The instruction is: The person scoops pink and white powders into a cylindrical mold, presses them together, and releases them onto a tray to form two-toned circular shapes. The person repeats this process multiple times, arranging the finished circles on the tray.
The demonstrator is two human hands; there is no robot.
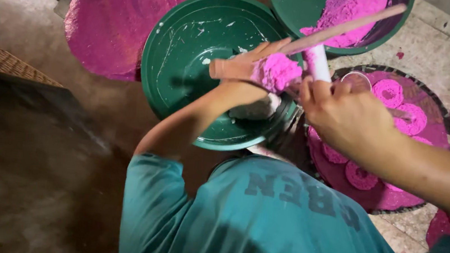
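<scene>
My left hand (243, 66) is over the big green bowl (189, 43), palm up, holding a clump of pink powder (279, 70). My right hand (345, 115) is just to its right and grips a short white tube (318, 62), stained pink, whose top end touches the clump. A long pink-stained stick (344, 26) slants from behind my left fingers up to the right; which hand holds it is unclear. A white lump (255, 110) lies in the bowl under my left wrist.
A second green bowl (300, 8) at the top holds loose pink powder (348, 8). A round woven tray (436, 105) on the right carries several pink rings with white centres (388, 93). Pink-stained round trays (118, 18) lie top left, a wicker basket (1, 61) at left.
</scene>
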